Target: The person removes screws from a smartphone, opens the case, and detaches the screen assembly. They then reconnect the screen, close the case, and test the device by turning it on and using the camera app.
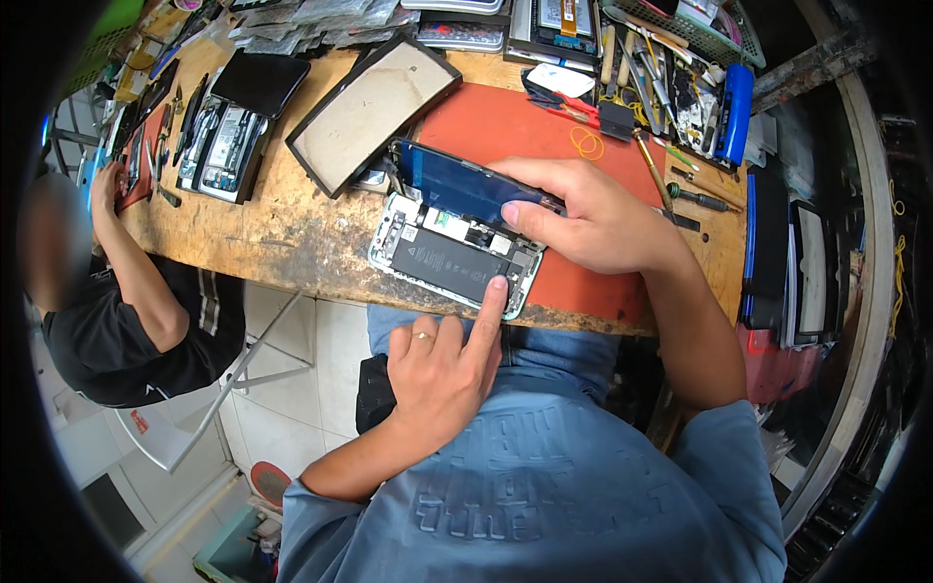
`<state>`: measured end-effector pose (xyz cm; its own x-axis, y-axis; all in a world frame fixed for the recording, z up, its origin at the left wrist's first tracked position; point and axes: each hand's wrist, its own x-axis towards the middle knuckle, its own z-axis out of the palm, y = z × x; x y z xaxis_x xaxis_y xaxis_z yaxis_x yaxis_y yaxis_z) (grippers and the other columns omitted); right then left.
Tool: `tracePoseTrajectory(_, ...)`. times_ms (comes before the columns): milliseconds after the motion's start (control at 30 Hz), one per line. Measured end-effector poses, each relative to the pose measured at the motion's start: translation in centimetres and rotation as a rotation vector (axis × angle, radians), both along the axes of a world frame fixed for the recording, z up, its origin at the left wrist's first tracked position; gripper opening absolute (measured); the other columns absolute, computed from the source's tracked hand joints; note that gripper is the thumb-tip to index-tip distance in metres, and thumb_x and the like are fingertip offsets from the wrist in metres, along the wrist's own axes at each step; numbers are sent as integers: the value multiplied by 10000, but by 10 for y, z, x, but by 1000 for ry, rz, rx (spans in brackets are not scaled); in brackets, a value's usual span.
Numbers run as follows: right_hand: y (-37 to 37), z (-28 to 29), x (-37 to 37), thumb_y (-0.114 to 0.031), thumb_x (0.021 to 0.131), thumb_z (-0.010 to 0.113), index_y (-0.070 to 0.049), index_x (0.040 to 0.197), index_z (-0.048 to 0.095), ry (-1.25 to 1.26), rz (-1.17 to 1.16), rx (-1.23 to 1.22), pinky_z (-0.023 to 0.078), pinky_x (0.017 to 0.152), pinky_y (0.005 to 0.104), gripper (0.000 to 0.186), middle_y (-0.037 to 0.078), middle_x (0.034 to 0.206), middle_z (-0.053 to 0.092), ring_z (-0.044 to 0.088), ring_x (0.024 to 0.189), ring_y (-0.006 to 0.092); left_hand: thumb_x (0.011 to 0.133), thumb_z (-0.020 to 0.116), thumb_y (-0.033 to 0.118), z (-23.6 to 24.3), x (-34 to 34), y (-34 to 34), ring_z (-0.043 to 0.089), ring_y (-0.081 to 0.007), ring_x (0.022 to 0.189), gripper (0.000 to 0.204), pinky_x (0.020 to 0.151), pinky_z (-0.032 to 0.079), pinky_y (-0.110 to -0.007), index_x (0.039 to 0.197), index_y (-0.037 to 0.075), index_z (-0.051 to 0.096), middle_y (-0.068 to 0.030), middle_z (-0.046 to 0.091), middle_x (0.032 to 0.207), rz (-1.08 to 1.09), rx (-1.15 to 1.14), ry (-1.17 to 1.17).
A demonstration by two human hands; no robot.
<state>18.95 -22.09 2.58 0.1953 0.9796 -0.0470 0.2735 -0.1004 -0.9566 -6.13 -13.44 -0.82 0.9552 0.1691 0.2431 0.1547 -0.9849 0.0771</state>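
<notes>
Head view: right hand (583, 214) pinches the raised screen (452, 185), left hand (439, 367) grips nothing, one fingertip (498, 286) on the opened phone (437, 257) at the workbench edge (292, 267), where, I reckon, a careless shove could tip it off.

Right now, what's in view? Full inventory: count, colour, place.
opened phone: 1, pale-rimmed, bench's near edge
battery: 1, black, inside opened phone
screen: 1, dark blue, raised over phone's far side
mat: 1, orange-red, mostly right of phone
shallow tray: 1, beige, black-rimmed, left of screen
dismantled device: 1, black and silver, bench's left
tools: many, mixed, upper right
plastic sleeves: several, clear, top left
workbench: 1, brown, centre
co-worker: 1, in black, left
person's shirt: 1, blue, bottom
left hand: 1, bare, index fingertip at battery's right end
right hand: 1, bare, holding screen's right end
</notes>
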Motion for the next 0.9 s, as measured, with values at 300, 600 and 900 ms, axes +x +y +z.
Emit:
tracePoseTrajectory(300,1,-3,2,-74,1054,610,55,1396,619,-16,12,53,538,967,320,366,118,1194,741,670,1080,156,831,850,315,7,14,2,501,-201,413,963,491,427,-353,1658,79,416,-5,533,524,9,-107,191)
tracePoseTrajectory(600,0,-1,2,-82,1050,610,52,1395,621,-35,9,49,541,967,330,371,141,1190,746,683,1077,173,859,830,299,11,9,9,530,-236,427,930,500,450,-370,1656,70,411,-36,569,547,70,-158,174)
tracePoseTrajectory(900,3,-16,1,-114,1022,580,10,1303,675,-3,-11,112,554,905,405,322,183,1082,759,715,978,278,895,814,296,13,8,10,545,-233,425,897,490,442,-358,1646,28,404,-50,598,564,89,-141,206)
